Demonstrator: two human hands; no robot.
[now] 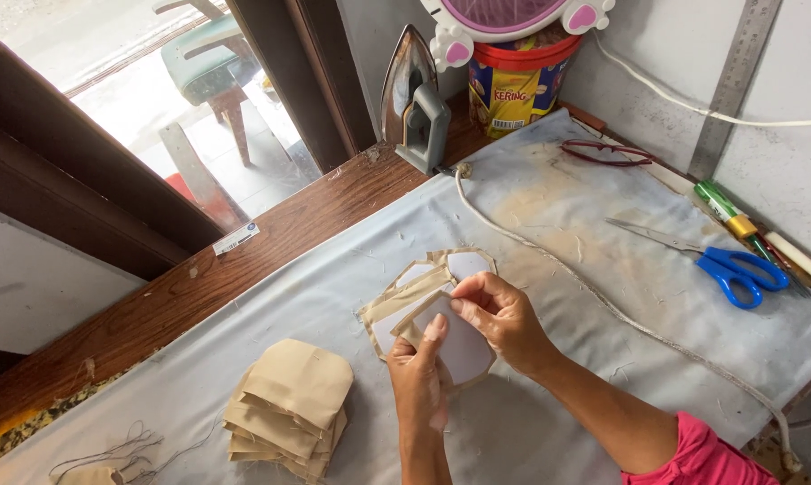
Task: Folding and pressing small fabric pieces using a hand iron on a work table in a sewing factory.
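on the pale padded cloth (549, 296) of the work table, both hands at one tan fabric piece with a white stiffener shape (455, 346). left hand (420, 382) pinched shut on the near edge of that piece, thumb pressed to the folded tan flap. right hand (499, 314) closed over the top edge of the same piece, fingertips (464, 304) curled down on the fold. piece held just above the cloth, near the middle of the table, overlapping one more tan-and-white piece (423, 278) flat beneath and behind it.

labels and packages: one small white rectangular tag (236, 239) with a dark round mark, flat on the brown wooden ledge (271, 242) at the left, well apart from the hands. one round red-rimmed tub (516, 85) with a yellow and blue printed wrap and a barcode patch, at the far edge beside the wall, with a pink and white toy-like lid thing (513, 18) on top.

counted: one stack of folded tan pieces (289, 409), exact number hard to tell, left of the left hand. one upright iron (414, 99), cord (603, 301) trailing across the cloth to the right. one pair of blue-handled scissors (710, 260). one steel ruler (736, 85) leaned on the wall. one pair of dark-red-framed glasses (607, 153). a few pens or markers (737, 220) in green and yellow at the right edge, count unclear.
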